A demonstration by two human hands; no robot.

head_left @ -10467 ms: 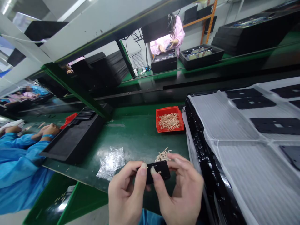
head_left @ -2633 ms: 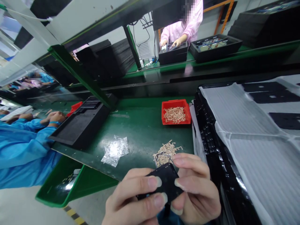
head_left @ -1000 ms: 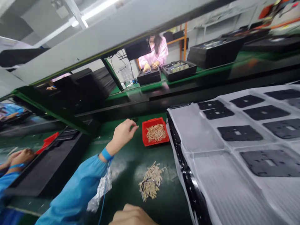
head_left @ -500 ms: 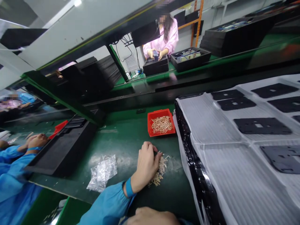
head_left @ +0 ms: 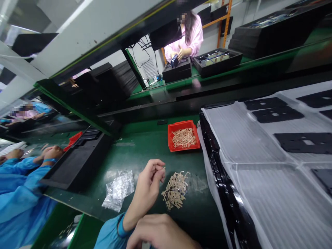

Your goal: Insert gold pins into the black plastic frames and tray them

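My left hand [head_left: 149,183], with a blue band at the wrist, hovers just left of a loose pile of small tan strip-like parts [head_left: 176,192] on the green bench. Its thumb and fingers are pinched together; whatever sits between them is too small to name. At the bottom edge my right hand [head_left: 163,231] shows its back, with curled fingers. A pale bit shows below it, and what it holds is mostly hidden. Beyond the pile, a red bin [head_left: 171,146] contains many similar tan parts.
Clear plastic bags [head_left: 118,190] lie left on the bench. A black tray [head_left: 70,169] stands farther left, beside a co-worker in blue sleeves. White-lined compartments with black plates [head_left: 306,142] fill the right. Across the bench, a person in pink handles dark flat pieces over a black box [head_left: 177,71].
My left hand has moved left off the tan pile, leaving it uncovered. My right hand has come further up into view. The camera has shifted slightly.
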